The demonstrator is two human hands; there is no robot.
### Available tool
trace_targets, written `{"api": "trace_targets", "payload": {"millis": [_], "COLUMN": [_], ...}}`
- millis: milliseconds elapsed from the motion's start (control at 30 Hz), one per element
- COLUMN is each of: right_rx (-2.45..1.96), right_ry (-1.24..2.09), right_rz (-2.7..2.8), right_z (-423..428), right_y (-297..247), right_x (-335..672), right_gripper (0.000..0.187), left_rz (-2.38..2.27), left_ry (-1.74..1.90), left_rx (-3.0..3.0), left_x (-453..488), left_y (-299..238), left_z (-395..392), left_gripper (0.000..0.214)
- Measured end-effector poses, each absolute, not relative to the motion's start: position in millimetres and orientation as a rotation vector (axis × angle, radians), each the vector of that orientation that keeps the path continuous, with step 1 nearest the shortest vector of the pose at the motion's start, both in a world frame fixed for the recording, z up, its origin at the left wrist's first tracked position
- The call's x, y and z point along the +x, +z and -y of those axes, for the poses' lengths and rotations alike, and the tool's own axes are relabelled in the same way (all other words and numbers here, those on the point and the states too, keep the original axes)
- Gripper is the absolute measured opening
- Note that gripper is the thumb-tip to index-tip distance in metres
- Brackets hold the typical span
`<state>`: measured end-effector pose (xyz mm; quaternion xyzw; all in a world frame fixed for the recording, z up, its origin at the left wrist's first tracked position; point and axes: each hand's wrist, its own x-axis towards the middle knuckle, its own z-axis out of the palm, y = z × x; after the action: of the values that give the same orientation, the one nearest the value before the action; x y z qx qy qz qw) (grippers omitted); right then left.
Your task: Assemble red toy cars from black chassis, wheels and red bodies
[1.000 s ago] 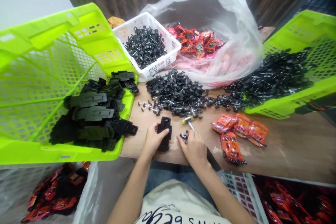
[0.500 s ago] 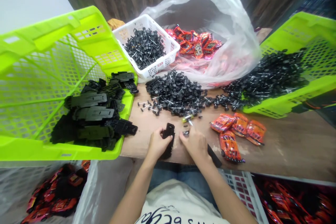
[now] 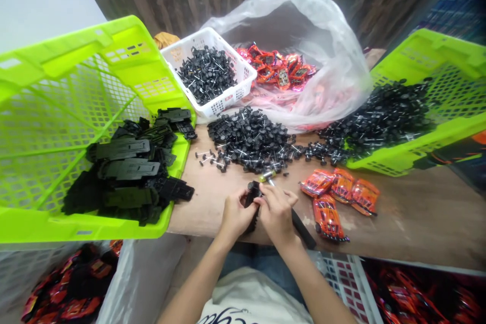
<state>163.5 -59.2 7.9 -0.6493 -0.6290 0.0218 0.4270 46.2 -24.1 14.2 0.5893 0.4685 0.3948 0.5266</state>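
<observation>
In my left hand [image 3: 234, 215] is a black plastic toy car chassis [image 3: 252, 193], held upright and tilted above the table's front edge. My right hand [image 3: 276, 212] pinches a small wheel axle against the upper part of the chassis; the fingers mostly hide it. Under and beside the right hand lies a hammer [image 3: 301, 225], its yellow-and-metal head [image 3: 268, 176] beyond the fingers and its black handle toward me. Just past the hands spreads a heap of black wheel axles [image 3: 252, 139]. Several orange car bodies [image 3: 328, 217] lie to the right.
A green crate [image 3: 167, 223] on its side at left holds black chassis [image 3: 129, 169]. Behind stand a white basket [image 3: 231, 98] of axles and a clear plastic bag [image 3: 341, 25] of red car bodies. At right, another green crate [image 3: 395, 162] spills axles. Below are bins of red cars [image 3: 81, 309].
My right hand has moved left to the chassis, bringing the small wheel axle against it. My left hand has turned the chassis more on edge. The view has shifted slightly.
</observation>
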Motion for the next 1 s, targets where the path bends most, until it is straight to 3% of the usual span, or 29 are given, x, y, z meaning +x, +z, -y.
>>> {"api": "trace_targets", "payload": {"millis": [167, 233, 400, 533, 733, 833, 1000], "right_rx": [-1.403, -1.384, -1.482, -2.066, -2.374, -2.346, -2.123], "right_ry": [0.741, 0.865, 0.805, 0.443, 0.363, 0.397, 0.469], "right_rz": [1.358, 1.372, 1.679, 1.701, 1.550, 1.540, 1.542], "right_z": [44, 35, -13, -74, -138, -146, -135], "right_y": [20, 28, 58, 68, 43, 35, 43], "right_x": [174, 176, 201, 265, 331, 335, 335], "right_gripper": [0.050, 0.052, 0.032, 0.014, 0.018, 0.025, 0.015], "left_rz": [-0.928, -0.890, -0.890, -1.026, -1.062, -1.051, -1.007], "left_ry": [0.904, 0.898, 0.983, 1.162, 1.181, 1.176, 1.176], "left_rx": [1.342, 1.312, 1.123, 0.938, 0.845, 0.825, 0.805], "left_x": [41, 40, 44, 47, 48, 48, 48], "left_y": [29, 32, 26, 13, 6, 3, -3], "left_z": [9, -1, -28, -40, -42, -42, -44], "left_gripper": [0.017, 0.021, 0.032, 0.038, 0.038, 0.041, 0.045]}}
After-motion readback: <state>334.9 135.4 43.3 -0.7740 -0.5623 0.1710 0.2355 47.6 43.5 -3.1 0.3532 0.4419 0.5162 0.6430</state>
